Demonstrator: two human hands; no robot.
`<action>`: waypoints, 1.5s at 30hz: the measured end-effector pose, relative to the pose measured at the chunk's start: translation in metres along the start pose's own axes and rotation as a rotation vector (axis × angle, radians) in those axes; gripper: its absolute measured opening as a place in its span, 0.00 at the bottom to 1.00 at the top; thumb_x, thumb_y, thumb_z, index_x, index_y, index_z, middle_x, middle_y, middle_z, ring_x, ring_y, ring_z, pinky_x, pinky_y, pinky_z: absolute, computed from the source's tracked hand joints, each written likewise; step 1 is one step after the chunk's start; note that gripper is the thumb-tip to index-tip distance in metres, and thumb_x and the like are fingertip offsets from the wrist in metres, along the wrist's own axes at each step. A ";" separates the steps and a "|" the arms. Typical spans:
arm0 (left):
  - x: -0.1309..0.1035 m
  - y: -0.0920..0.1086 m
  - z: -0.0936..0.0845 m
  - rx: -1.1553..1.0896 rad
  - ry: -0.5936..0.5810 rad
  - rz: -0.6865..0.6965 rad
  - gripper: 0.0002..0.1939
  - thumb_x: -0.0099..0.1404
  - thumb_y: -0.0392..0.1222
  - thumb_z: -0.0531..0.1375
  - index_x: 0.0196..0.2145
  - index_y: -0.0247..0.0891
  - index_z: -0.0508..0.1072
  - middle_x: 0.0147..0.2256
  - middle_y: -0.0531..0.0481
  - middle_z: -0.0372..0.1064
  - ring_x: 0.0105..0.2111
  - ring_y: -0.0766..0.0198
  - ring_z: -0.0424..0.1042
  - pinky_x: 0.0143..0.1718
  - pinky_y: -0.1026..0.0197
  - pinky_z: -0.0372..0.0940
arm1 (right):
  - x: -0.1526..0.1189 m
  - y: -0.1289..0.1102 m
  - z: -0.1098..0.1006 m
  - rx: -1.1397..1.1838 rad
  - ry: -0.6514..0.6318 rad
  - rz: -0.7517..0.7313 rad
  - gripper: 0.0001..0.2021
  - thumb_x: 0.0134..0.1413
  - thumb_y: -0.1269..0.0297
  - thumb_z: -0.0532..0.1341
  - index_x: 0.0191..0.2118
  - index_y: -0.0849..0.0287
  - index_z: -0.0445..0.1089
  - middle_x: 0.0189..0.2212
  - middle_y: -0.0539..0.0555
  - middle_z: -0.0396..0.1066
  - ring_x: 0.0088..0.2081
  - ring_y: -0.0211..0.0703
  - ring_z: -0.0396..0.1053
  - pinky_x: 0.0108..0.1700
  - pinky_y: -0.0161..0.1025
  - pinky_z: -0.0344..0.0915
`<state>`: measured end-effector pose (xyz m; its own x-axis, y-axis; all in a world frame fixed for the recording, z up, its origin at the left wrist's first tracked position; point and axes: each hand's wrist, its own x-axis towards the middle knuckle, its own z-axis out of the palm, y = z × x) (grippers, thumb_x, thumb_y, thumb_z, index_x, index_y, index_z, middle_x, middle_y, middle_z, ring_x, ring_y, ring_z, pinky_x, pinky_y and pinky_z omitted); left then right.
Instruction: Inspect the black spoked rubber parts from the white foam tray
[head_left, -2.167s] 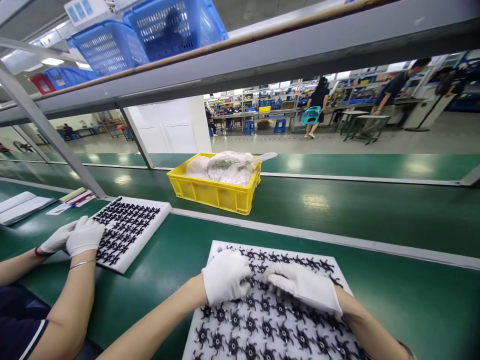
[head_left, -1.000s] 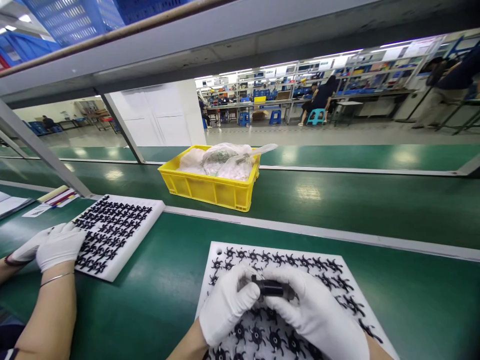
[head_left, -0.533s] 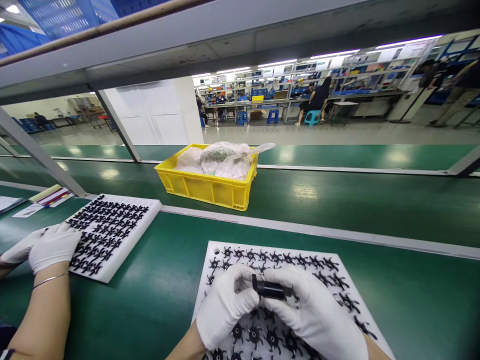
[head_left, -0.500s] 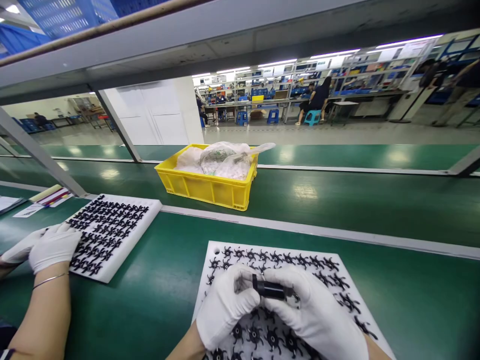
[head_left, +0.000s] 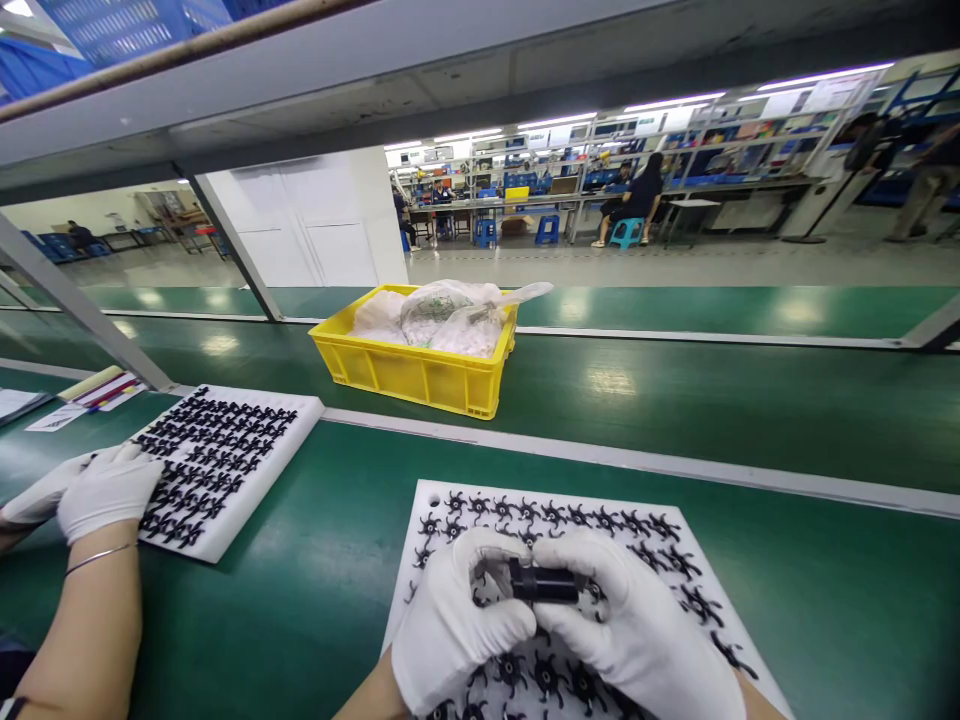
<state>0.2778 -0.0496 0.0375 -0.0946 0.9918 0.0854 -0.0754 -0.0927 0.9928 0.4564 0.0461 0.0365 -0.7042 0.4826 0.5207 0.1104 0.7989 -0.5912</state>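
Observation:
Both my hands wear white gloves and meet above a white board (head_left: 409, 535) set with rows of small black curved-blade impellers (head_left: 550, 678). Between them is a black cylindrical part (head_left: 546, 583), lying roughly level. My left hand (head_left: 461, 620) pinches its left end with thumb and fingers. My right hand (head_left: 637, 625) grips the right end, fingers curled around it. The hands hide the middle of the board and part of the cylinder's ends.
At left, a co-worker's gloved hands (head_left: 112, 490) work at a second white board (head_left: 259, 500) of black impellers. A yellow crate (head_left: 409, 375) with plastic bags (head_left: 457, 315) stands ahead on the green bench (head_left: 675, 400). A shelf beam (head_left: 450, 80) crosses overhead.
The black cylindrical part and my fingers have shifted slightly; less of the part's right end shows now. The co-worker's hands stay about where they were.

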 end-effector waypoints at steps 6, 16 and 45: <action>-0.001 0.006 0.003 -0.014 -0.015 0.010 0.20 0.55 0.44 0.69 0.43 0.36 0.71 0.41 0.44 0.71 0.43 0.55 0.71 0.45 0.57 0.66 | 0.003 -0.006 -0.004 0.059 -0.021 0.074 0.16 0.61 0.48 0.57 0.47 0.51 0.66 0.38 0.52 0.73 0.37 0.44 0.72 0.38 0.38 0.69; -0.001 0.003 0.004 -0.070 -0.016 -0.001 0.19 0.55 0.41 0.69 0.44 0.38 0.70 0.44 0.45 0.71 0.46 0.55 0.71 0.48 0.57 0.65 | 0.007 -0.009 -0.005 0.126 -0.124 0.286 0.17 0.55 0.48 0.60 0.41 0.57 0.70 0.33 0.53 0.74 0.33 0.45 0.72 0.34 0.39 0.69; -0.006 -0.018 0.003 0.245 0.042 0.229 0.27 0.63 0.32 0.59 0.58 0.47 0.63 0.51 0.48 0.67 0.51 0.60 0.67 0.57 0.56 0.61 | 0.012 0.001 0.002 0.104 -0.336 0.096 0.29 0.62 0.39 0.48 0.53 0.58 0.67 0.39 0.57 0.72 0.39 0.47 0.71 0.44 0.39 0.67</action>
<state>0.2825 -0.0534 0.0199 -0.1225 0.9428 0.3101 0.1932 -0.2838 0.9392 0.4465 0.0516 0.0407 -0.8870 0.3950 0.2390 0.1272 0.7067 -0.6960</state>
